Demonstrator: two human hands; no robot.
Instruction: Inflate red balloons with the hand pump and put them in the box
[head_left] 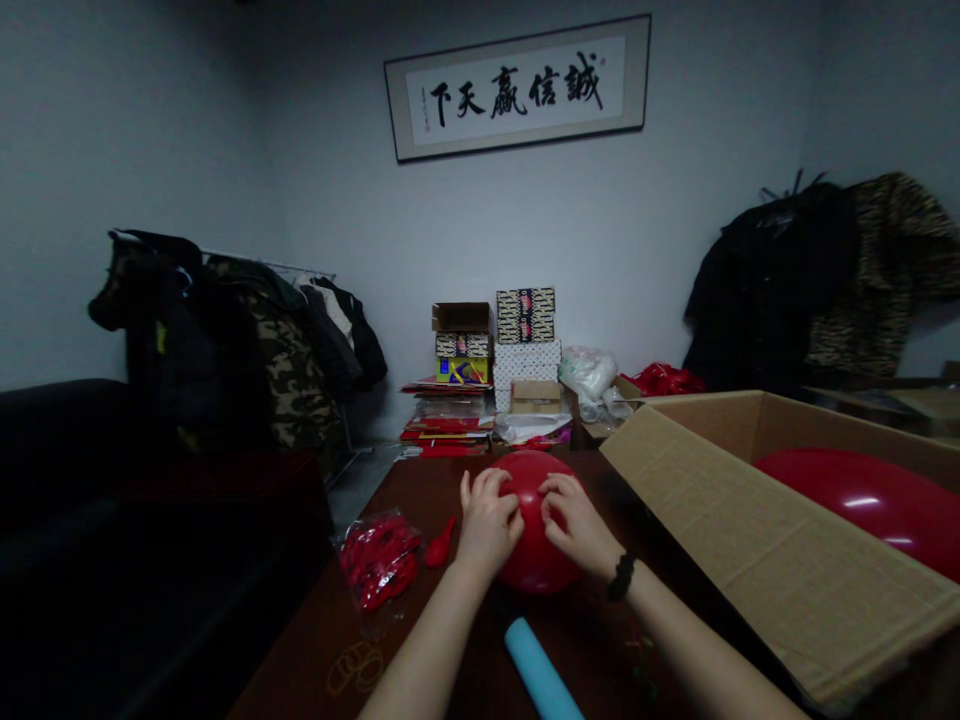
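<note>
A blown-up red balloon (536, 570) is in front of me over the dark table, between my two hands. My left hand (491, 520) is at its left side with the fingers bent and closed in a pinch. On the right, my right hand (574, 520) pinches in the same way, close to the balloon's middle; a black band circles that wrist. The balloon's neck is too small and dim to make out. Below the balloon lies a light-blue tube-shaped thing (540, 668), perhaps a hand pump. A limp red balloon (440, 545) rests to the left.
A clear bag of red balloons (381, 558) and several yellowish rubber bands (356, 668) lie on the table's left. An open cardboard box (735, 520) with a large red balloon (862, 500) fills the right. Stacked boxes (526, 365) stand behind; coats hang on both sides.
</note>
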